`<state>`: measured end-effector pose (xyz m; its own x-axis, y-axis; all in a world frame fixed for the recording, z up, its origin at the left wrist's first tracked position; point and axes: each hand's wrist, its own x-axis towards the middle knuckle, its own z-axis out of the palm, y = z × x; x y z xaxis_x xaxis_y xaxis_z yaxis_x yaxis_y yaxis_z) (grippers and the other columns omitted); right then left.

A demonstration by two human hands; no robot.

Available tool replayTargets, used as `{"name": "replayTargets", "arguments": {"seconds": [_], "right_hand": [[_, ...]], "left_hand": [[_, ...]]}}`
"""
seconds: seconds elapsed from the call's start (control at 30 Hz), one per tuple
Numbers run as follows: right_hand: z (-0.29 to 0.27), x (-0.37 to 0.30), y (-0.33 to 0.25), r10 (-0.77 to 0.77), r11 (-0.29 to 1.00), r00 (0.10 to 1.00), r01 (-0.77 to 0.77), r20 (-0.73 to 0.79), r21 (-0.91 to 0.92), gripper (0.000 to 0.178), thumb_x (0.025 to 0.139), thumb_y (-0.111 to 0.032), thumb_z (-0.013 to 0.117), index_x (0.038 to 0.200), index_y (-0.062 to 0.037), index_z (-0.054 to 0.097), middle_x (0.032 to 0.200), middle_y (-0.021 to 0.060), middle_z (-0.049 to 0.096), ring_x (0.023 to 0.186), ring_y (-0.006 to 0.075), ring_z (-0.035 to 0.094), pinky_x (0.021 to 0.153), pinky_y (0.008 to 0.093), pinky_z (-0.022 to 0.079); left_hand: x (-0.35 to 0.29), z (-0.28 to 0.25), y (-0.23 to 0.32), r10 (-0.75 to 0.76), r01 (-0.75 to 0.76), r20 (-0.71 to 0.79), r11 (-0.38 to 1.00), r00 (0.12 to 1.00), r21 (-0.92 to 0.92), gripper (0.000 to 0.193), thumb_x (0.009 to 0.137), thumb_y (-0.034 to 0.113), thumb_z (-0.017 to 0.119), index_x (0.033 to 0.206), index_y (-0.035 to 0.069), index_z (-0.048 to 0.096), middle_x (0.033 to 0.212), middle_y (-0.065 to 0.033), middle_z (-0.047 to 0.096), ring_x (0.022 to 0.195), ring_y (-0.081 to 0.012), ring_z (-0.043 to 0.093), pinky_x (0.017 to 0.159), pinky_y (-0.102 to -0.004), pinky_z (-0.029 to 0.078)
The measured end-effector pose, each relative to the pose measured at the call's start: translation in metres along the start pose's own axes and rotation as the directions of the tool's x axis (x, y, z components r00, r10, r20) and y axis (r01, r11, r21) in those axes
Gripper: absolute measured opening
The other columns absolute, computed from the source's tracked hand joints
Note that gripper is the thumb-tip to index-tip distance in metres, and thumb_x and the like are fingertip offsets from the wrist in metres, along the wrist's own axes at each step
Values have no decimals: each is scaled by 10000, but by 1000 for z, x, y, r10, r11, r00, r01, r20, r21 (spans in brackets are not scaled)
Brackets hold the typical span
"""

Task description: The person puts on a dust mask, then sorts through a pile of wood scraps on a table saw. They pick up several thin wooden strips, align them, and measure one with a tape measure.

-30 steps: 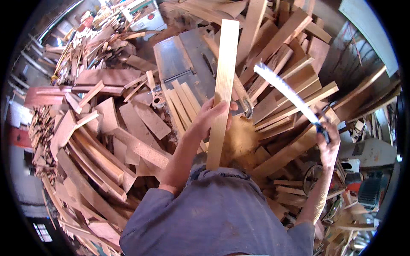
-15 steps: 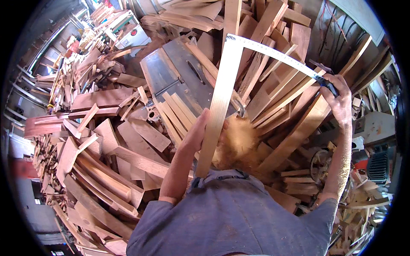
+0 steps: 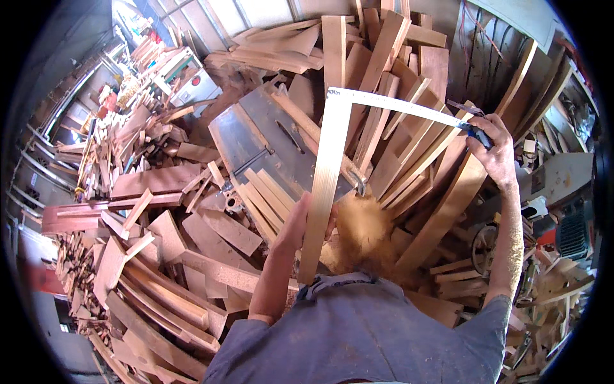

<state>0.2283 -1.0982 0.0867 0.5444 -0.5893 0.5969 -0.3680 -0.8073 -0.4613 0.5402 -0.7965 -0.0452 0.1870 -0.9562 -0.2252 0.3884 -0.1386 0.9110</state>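
My left hand (image 3: 296,223) is closed around the lower half of a long pale wooden board (image 3: 329,161), which stands tilted in front of me. Part of that hand is hidden behind the wood. Out to the right, my right hand (image 3: 497,148) grips a dark tape measure (image 3: 477,136). Its white blade (image 3: 403,106) runs leftward from the case, bowing slightly. The blade's end lies at the board's far end, by the left corner.
A grey metal machine table (image 3: 272,137) with thin strips (image 3: 262,198) on it lies beyond my left hand. Sawdust (image 3: 363,227) is heaped below the board. Offcuts (image 3: 224,233) pile up on the left, and long planks (image 3: 441,214) lean on the right.
The board and both hands sit a little lower in view, the board's far end slightly further left. The blade bows less than before. Both grips stay the same.
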Motion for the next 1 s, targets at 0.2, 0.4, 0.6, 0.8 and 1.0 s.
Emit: {"name": "replayTargets", "arguments": {"seconds": [0.2, 0.4, 0.6, 0.8, 1.0], "right_hand": [[1, -7, 9, 11, 1000, 1000, -11, -28, 8, 329, 769, -91, 718, 1086, -5, 702, 1015, 117, 604, 901, 243, 654, 818, 335, 526], [-2, -13, 11, 18, 1000, 997, -17, -80, 13, 346, 753, -99, 742, 1094, -47, 729, 989, 122, 613, 877, 261, 661, 809, 355, 539], [-9, -20, 15, 46, 999, 997, -48, -68, -21, 343, 754, -95, 729, 1091, -36, 726, 997, 120, 622, 892, 254, 662, 815, 344, 535], [1, -29, 12, -34, 962, 999, 38, -21, 271, 309, 774, -68, 710, 1077, -6, 701, 1020, 84, 629, 983, 194, 629, 869, 306, 490], [13, -58, 1, -19, 983, 967, -28, 255, 182, 328, 745, -65, 702, 1065, 6, 692, 979, 87, 603, 891, 199, 609, 811, 290, 483]], "left_hand": [[9, -6, -9, 51, -44, 80, 996, 996, -78, 790, 1013, 724, 288, 1012, 21, 648, 706, -87, 619, 553, -165, 585, 515, -295, 483], [24, -3, -17, 88, -83, 115, 996, 989, -44, 843, 983, 776, 286, 1032, 18, 653, 716, -101, 636, 576, -185, 597, 532, -311, 486], [32, 0, -26, 54, -54, 55, 999, 997, 6, 877, 977, 793, 237, 1082, 34, 664, 705, -105, 637, 585, -194, 609, 559, -325, 496], [68, 20, 17, 238, -214, 37, 922, 971, -324, 710, 1069, 632, 161, 1130, 68, 589, 656, -91, 603, 454, -200, 567, 418, -307, 468], [152, -2, 110, 272, -243, 53, 920, 961, -308, 681, 1055, 640, 308, 1071, 25, 599, 879, -117, 662, 659, -228, 633, 580, -388, 559]]}}
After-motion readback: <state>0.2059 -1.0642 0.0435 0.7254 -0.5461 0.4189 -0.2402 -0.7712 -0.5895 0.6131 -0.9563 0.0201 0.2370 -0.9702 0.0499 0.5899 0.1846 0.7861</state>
